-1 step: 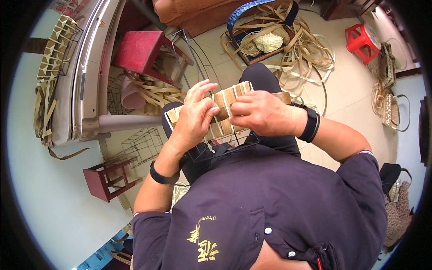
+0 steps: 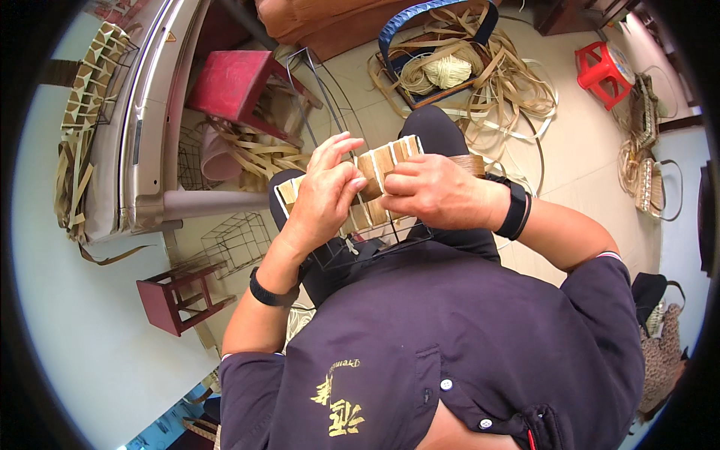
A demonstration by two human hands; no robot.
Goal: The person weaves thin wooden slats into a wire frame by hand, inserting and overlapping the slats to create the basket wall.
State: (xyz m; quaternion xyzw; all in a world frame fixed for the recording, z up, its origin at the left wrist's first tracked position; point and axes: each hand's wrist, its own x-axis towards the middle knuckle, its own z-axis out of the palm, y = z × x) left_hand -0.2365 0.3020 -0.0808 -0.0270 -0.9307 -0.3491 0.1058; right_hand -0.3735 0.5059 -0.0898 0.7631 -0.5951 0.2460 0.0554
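A half-woven basket [image 2: 385, 159] rests across my lap, its black wire frame [image 2: 328, 264] showing below the weave and a tall wire handle rising beyond it. Flat brown strips cross white cords along its side. My left hand [image 2: 324, 191] is at the left part of the weave, thumb and a finger pinching a brown strip [image 2: 371, 187] while other fingers stretch out. My right hand [image 2: 442, 193] is closed at the same strip, a little to the right; its fingertips are partly hidden. More brown strip [image 2: 471, 163] shows beyond the right knuckles.
A blue-handled basket [image 2: 390, 34] with a ball of cream cord [image 2: 448, 70] stands ahead among loose strips [image 2: 517, 90]. On the left are a red stool [image 2: 231, 84], a small dark-red stool [image 2: 169, 304] and bare wire frames [image 2: 236, 240]. A bright red stool [image 2: 602, 75] stands far right.
My right hand has shifted very slightly to the left along the weave, its fingers turned a little. My left hand stays in place on the basket.
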